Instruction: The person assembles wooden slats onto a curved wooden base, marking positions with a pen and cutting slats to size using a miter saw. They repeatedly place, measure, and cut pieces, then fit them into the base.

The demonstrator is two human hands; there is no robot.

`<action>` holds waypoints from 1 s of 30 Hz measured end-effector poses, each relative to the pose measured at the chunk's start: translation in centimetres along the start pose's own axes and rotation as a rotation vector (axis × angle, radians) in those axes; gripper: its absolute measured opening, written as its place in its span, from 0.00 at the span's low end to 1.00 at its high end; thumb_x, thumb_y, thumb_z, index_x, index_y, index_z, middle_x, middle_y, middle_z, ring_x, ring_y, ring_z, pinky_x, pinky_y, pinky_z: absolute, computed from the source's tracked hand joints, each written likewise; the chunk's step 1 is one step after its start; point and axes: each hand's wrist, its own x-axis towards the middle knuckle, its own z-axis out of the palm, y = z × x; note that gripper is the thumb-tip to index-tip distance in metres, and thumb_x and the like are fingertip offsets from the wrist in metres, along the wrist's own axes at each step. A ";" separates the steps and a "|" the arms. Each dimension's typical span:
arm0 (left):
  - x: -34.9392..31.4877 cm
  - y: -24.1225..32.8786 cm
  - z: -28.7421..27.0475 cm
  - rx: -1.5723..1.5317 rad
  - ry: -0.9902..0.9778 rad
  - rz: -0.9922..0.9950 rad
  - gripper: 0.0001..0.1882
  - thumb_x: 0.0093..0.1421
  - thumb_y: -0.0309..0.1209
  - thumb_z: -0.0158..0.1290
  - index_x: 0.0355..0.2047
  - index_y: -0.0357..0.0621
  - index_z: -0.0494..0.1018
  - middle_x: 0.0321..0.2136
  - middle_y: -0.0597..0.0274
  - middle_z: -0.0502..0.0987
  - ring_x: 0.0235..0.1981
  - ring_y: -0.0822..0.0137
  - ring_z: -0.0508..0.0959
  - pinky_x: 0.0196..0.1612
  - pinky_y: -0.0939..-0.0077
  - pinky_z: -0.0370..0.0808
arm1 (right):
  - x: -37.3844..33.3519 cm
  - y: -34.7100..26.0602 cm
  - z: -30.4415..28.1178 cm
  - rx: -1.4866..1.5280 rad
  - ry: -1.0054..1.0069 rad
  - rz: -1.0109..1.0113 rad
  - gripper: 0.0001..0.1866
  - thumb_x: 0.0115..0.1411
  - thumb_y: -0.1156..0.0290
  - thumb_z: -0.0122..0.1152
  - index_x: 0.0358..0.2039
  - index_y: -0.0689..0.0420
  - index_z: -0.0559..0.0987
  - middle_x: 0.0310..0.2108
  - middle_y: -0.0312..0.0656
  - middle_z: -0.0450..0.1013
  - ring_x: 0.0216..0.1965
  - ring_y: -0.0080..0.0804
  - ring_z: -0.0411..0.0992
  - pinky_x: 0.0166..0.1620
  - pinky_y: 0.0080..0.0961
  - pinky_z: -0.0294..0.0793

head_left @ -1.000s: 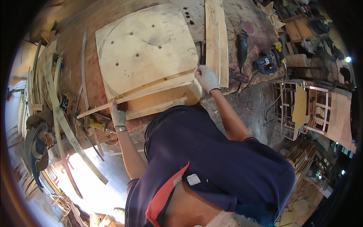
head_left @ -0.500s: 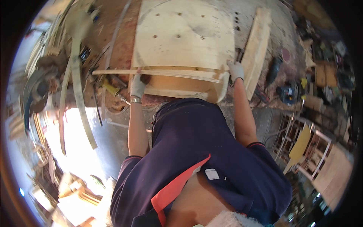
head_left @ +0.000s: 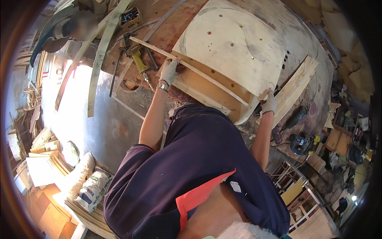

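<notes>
Closed around a thin wooden strip (head_left: pixel 213 82) toward its left part, with the grip of the gloved left hand (head_left: pixel 170 72). Seen slantwise over a round-cornered wooden board (head_left: pixel 195 86), just beside the near edge of a plywood panel (head_left: pixel 238 63) with metal inserts (head_left: pixel 232 44), and reaching on the left toward a yellow-and-black drill (head_left: pixel 139 63): this same strip. At the panel's near right corner, with the gloved right hand (head_left: pixel 269 103); cannot tell from here whether clamped on it or only touching. Also on the surface (head_left: pixel 306 51), at the right: wooden planks (head_left: pixel 293 89) and, near these, an angle grinder (head_left: pixel 296 118).
</notes>
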 end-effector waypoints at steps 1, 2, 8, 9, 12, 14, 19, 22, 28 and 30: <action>0.1 -0.3 0.1 0.029 0.022 -0.016 0.27 0.67 0.49 0.59 0.52 0.39 0.68 0.44 0.57 0.79 0.40 0.68 0.82 0.38 0.72 0.80 | -0.2 0.1 -0.2 0.094 -0.056 -0.027 0.26 0.66 0.52 0.64 0.57 0.54 0.74 0.51 0.43 0.73 0.45 0.40 0.75 0.43 0.41 0.79; 0.3 -0.4 0.1 0.056 0.043 -0.030 0.26 0.68 0.47 0.58 0.52 0.38 0.68 0.44 0.57 0.79 0.41 0.66 0.83 0.40 0.70 0.81 | -0.3 0.3 -0.3 0.191 -0.106 -0.038 0.25 0.69 0.54 0.62 0.59 0.54 0.73 0.53 0.43 0.73 0.48 0.42 0.75 0.46 0.43 0.80; 0.9 -1.0 2.1 -0.373 -0.170 -0.003 0.21 0.70 0.41 0.56 0.54 0.39 0.66 0.45 0.54 0.79 0.43 0.59 0.84 0.45 0.58 0.86 | 0.4 -1.3 -1.6 0.288 -0.200 -0.134 0.23 0.72 0.58 0.57 0.61 0.58 0.72 0.57 0.43 0.75 0.55 0.41 0.76 0.51 0.49 0.82; 0.8 -1.1 3.3 -0.411 -0.074 -0.021 0.19 0.70 0.39 0.56 0.52 0.39 0.66 0.44 0.53 0.79 0.41 0.58 0.84 0.44 0.59 0.86 | 0.9 -2.2 -1.6 0.293 -0.166 -0.132 0.22 0.72 0.59 0.57 0.61 0.58 0.72 0.57 0.43 0.75 0.54 0.41 0.77 0.51 0.49 0.82; 0.2 -0.9 5.8 -0.500 -0.005 0.015 0.17 0.71 0.35 0.55 0.50 0.38 0.65 0.44 0.52 0.79 0.40 0.57 0.84 0.44 0.60 0.86 | 1.6 -3.4 -2.1 0.329 -0.182 -0.148 0.21 0.72 0.60 0.58 0.59 0.58 0.72 0.55 0.42 0.75 0.51 0.42 0.78 0.48 0.48 0.84; -0.1 -0.2 6.5 -0.389 0.041 0.002 0.16 0.71 0.32 0.52 0.52 0.37 0.63 0.44 0.51 0.79 0.40 0.56 0.84 0.45 0.61 0.87 | 1.9 -3.6 -2.4 0.308 -0.136 -0.132 0.21 0.71 0.61 0.59 0.59 0.58 0.73 0.54 0.42 0.75 0.50 0.42 0.78 0.46 0.47 0.84; -1.0 2.6 5.1 0.080 0.059 -0.016 0.37 0.60 0.36 0.60 0.63 0.34 0.55 0.41 0.50 0.82 0.33 0.58 0.85 0.35 0.62 0.85 | 2.4 -2.8 -2.3 0.255 -0.091 -0.095 0.20 0.71 0.60 0.59 0.59 0.55 0.74 0.53 0.41 0.77 0.52 0.38 0.77 0.47 0.47 0.83; -2.2 3.6 5.1 0.493 0.335 0.078 0.49 0.53 0.46 0.66 0.67 0.34 0.57 0.54 0.40 0.76 0.53 0.48 0.80 0.56 0.45 0.77 | 3.0 -3.1 -2.3 0.297 -0.106 -0.095 0.19 0.71 0.61 0.59 0.59 0.53 0.75 0.53 0.40 0.77 0.51 0.37 0.78 0.45 0.46 0.83; -2.2 5.1 2.4 1.298 0.342 0.556 0.55 0.44 0.57 0.69 0.67 0.39 0.64 0.74 0.46 0.50 0.75 0.42 0.45 0.75 0.41 0.35 | 2.8 -3.2 -2.3 0.270 -0.083 -0.077 0.17 0.71 0.61 0.59 0.58 0.52 0.76 0.50 0.39 0.79 0.46 0.37 0.80 0.42 0.46 0.82; -1.4 5.3 1.1 1.455 0.261 0.651 0.47 0.49 0.55 0.67 0.65 0.43 0.68 0.69 0.54 0.62 0.72 0.48 0.55 0.75 0.42 0.40 | 2.6 -3.0 -2.3 0.255 -0.063 -0.062 0.17 0.71 0.61 0.59 0.57 0.51 0.76 0.49 0.38 0.79 0.45 0.37 0.80 0.41 0.45 0.81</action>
